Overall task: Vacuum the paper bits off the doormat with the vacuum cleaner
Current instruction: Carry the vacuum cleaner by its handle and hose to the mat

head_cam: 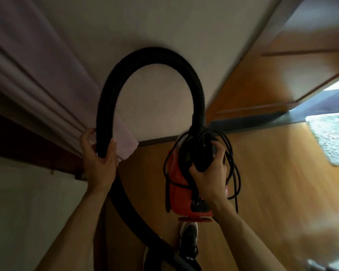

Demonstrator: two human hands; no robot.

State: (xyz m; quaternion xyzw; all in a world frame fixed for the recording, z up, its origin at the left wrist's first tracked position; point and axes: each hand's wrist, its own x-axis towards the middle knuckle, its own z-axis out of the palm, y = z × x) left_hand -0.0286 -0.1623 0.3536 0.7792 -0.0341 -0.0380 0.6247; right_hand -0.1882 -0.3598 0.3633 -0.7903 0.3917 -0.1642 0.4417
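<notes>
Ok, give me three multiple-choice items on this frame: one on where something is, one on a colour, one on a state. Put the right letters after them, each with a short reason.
1. Where is the doormat?
A. On the wooden floor at the right edge of the view
B. Under the left hand
C. Draped over the hose

2. What colour is the vacuum cleaner body?
A. Blue
B. Red-orange
C. White

3. How is the power cord arranged?
A. Stretched to a wall socket
C. Lying flat on the floor
B. Hanging in loops around the vacuum's top

Answers:
1 A, the pale mat lies on the floor far right, away from both hands.
2 B, the body below the right hand is red-orange.
3 B, the cord hangs in coils beside that hand while the left hand grips the black hose.
</notes>
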